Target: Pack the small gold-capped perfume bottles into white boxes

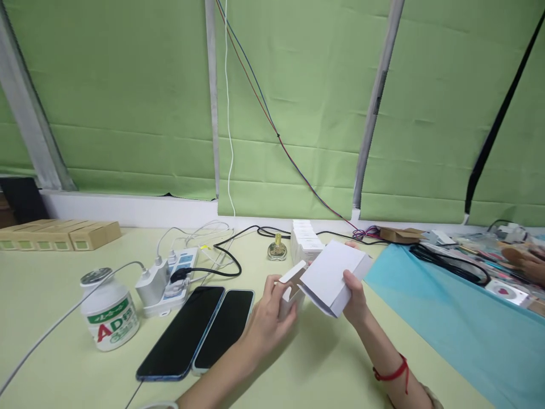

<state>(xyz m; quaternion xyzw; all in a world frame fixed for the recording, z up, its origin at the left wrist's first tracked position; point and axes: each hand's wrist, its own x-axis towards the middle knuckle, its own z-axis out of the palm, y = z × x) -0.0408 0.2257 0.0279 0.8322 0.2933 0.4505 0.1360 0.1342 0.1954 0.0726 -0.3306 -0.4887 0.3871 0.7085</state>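
Observation:
My left hand (266,324) is closed around a small white box (293,278) whose end flap stands up. Close beside it, my right hand (356,298) grips a larger white carton (332,272), tilted, with its lower left end facing the small box. The two pieces meet or overlap in view; whether they touch I cannot tell. Behind my hands stands a row of white boxes (304,241). A small glass bottle with a gold cap (277,250) sits just left of that row.
Left of my hands lie two phones (181,335), a power strip with plugs (170,284) and a white jar (109,312). Brown boxes (63,234) line the back left. A blue sheet (443,307) covers the right side, with black cable (451,264), clutter and another person's hand (528,264).

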